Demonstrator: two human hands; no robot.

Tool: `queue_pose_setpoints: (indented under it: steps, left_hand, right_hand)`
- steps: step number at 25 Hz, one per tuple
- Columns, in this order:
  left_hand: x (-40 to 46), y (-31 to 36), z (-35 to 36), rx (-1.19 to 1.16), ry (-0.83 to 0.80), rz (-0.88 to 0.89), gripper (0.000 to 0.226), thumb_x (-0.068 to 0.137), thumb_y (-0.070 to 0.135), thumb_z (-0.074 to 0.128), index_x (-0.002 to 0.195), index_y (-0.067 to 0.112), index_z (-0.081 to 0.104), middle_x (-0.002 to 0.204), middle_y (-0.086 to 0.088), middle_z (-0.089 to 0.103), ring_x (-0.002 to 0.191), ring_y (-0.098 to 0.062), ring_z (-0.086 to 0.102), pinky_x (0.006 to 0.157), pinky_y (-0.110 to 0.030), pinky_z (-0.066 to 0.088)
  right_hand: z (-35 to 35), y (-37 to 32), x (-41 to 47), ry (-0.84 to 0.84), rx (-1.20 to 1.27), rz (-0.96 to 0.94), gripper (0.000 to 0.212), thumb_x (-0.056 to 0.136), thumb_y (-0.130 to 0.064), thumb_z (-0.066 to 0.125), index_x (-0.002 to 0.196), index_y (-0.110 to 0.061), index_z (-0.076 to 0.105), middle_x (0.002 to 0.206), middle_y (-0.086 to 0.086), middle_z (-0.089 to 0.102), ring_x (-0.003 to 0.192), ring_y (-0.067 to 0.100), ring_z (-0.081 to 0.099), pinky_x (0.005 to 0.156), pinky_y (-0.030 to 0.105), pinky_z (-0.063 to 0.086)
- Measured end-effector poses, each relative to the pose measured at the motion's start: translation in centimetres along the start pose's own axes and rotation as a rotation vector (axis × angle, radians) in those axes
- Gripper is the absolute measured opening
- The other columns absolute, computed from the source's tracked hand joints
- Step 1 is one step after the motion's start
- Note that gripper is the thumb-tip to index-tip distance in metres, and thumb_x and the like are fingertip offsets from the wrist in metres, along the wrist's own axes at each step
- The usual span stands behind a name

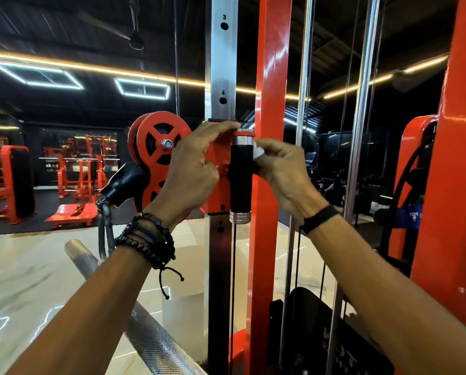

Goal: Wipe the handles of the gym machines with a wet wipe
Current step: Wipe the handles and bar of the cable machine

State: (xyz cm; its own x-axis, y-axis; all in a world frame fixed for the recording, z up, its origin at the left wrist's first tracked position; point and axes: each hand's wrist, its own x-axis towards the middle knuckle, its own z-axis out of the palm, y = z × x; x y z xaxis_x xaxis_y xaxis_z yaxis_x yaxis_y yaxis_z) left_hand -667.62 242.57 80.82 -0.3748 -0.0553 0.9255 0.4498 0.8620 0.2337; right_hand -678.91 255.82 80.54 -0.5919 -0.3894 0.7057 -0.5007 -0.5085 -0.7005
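A black cylindrical handle point(240, 180) with silver end rings stands upright on the red sliding carriage point(217, 182) of a cable machine. My right hand point(283, 171) pinches a small white wet wipe point(259, 154) against the handle's upper right side. My left hand point(196, 163) rests on the carriage to the left of the handle, its fingers reaching over the top edge by the handle's upper ring. Most of the wipe is hidden by my fingers.
The carriage rides on a silver numbered post point(221, 63) beside a red upright point(269, 104). Red pulleys point(162, 143) sit to the left. A knurled steel bar point(134, 315) crosses low in front. Chrome guide rods point(361, 117) and cables stand on the right.
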Motion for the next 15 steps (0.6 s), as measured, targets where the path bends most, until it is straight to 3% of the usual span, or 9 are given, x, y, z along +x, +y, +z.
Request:
queue_pose_setpoints:
  steps: [4, 6, 8, 10, 12, 15]
  left_hand:
    - [0.1, 0.1, -0.2, -0.012, -0.012, -0.001, 0.073, 0.076, -0.022, 0.049, 0.136, 0.019, 0.056, 0.127, 0.007, 0.059, 0.123, -0.002, 0.052, 0.106, -0.029, 0.046]
    - [0.1, -0.2, -0.1, -0.015, -0.012, 0.008, 0.074, 0.075, -0.022, 0.050, 0.135, 0.020, 0.056, 0.125, 0.006, 0.059, 0.122, -0.004, 0.053, 0.104, -0.031, 0.048]
    - [0.2, -0.4, 0.1, -0.020, -0.018, 0.021, 0.073, 0.074, -0.021, 0.053, 0.134, 0.020, 0.057, 0.122, 0.006, 0.060, 0.120, -0.005, 0.054, 0.102, -0.032, 0.049]
    - [0.2, -0.6, 0.3, -0.033, -0.016, 0.031, 0.073, 0.073, -0.021, 0.055, 0.134, 0.018, 0.058, 0.123, 0.005, 0.060, 0.120, -0.006, 0.055, 0.103, -0.031, 0.049]
    - [0.0, -0.4, 0.3, -0.048, 0.004, 0.020, 0.071, 0.074, -0.020, 0.054, 0.135, 0.015, 0.057, 0.125, 0.003, 0.060, 0.121, -0.006, 0.054, 0.104, -0.029, 0.048]
    - [-0.4, 0.3, 0.3, -0.079, -0.009, 0.026, 0.071, 0.076, -0.019, 0.048, 0.139, 0.013, 0.054, 0.130, 0.000, 0.057, 0.124, -0.006, 0.052, 0.107, -0.028, 0.045]
  right_hand:
    - [-0.5, 2.2, -2.4, -0.054, -0.074, 0.047, 0.018, 0.091, -0.006, 0.065, 0.107, 0.001, 0.069, 0.106, 0.021, 0.072, 0.101, 0.039, 0.068, 0.091, 0.052, 0.055]
    - [-0.7, 4.0, -5.9, -0.088, -0.109, 0.054, 0.017, 0.090, -0.010, 0.066, 0.103, 0.001, 0.071, 0.102, 0.020, 0.074, 0.094, 0.038, 0.070, 0.083, 0.044, 0.057]
    - [-0.6, 3.6, -5.2, 0.011, -0.068, 0.010, 0.011, 0.087, -0.006, 0.068, 0.097, -0.006, 0.074, 0.098, 0.016, 0.075, 0.090, 0.032, 0.069, 0.083, 0.046, 0.056]
    - [-0.3, 1.4, -2.0, 0.151, 0.011, -0.065, 0.017, 0.085, 0.000, 0.069, 0.096, -0.013, 0.074, 0.102, 0.013, 0.074, 0.099, 0.032, 0.068, 0.094, 0.050, 0.054]
    - [0.5, 0.1, -0.5, 0.178, 0.044, -0.179, 0.018, 0.084, -0.002, 0.071, 0.098, -0.014, 0.074, 0.105, 0.012, 0.073, 0.104, 0.030, 0.067, 0.097, 0.051, 0.052]
    - [0.4, 2.7, -4.8, 0.185, -0.098, -0.218, 0.019, 0.086, 0.000, 0.069, 0.100, -0.013, 0.071, 0.100, 0.003, 0.073, 0.095, 0.017, 0.070, 0.085, 0.035, 0.058]
